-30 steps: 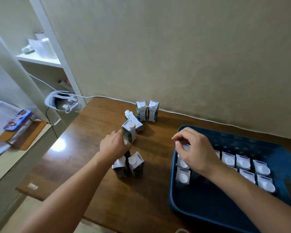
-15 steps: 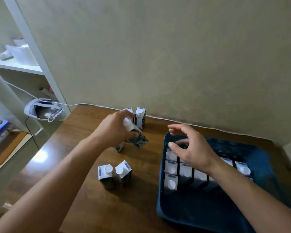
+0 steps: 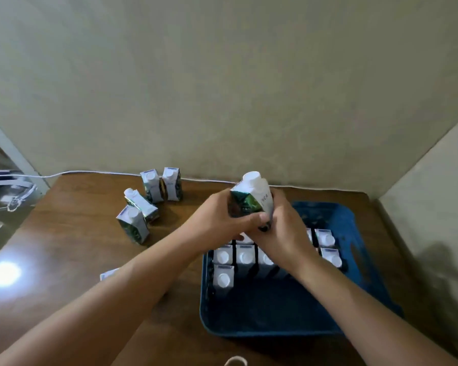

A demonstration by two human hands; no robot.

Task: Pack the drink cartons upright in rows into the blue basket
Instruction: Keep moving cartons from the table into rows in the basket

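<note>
Now both hands (image 3: 251, 223) clamp carton (image 3: 251, 198) — basket (image 3: 354, 220) rows part-hidden.

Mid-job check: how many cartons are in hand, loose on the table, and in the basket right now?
Held carton, gripped by left hand and right hand: 1
Table cartons on the table: 5, one mostly hidden behind the left forearm
Basket cartons upright in the blue basket: at least 6; the hands hide others
Total: at least 12 cartons

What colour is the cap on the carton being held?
White, seen in the head view: the cap tops the held carton.
</note>
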